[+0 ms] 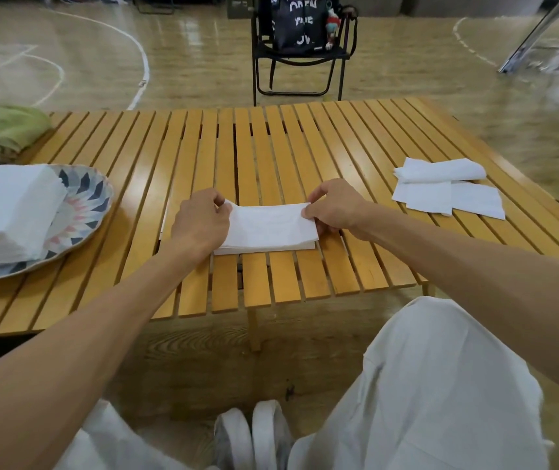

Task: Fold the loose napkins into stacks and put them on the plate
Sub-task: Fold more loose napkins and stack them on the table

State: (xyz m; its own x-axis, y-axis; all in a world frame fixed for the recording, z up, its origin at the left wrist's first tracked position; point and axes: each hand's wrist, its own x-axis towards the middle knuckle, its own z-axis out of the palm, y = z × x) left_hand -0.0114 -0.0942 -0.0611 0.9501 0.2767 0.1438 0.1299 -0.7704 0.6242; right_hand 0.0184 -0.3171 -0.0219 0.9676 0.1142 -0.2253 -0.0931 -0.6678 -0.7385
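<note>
Fingertips are hiding behind both hands: the left hand (201, 225) and right hand (334, 206) are pinching opposite ends of a folded napkin (271, 228) lying mid-table on a small stack. A patterned plate (84, 201), cut off at the left edge, is carrying a tall napkin stack (6, 212). Loose napkins (447, 188) are lying far right on the slatted table (271, 144). A chair's bag (300, 22) is showing "OPEN".

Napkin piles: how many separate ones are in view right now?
3: a tall stack on the plate, one between both hands at centre, loose ones far right.
</note>
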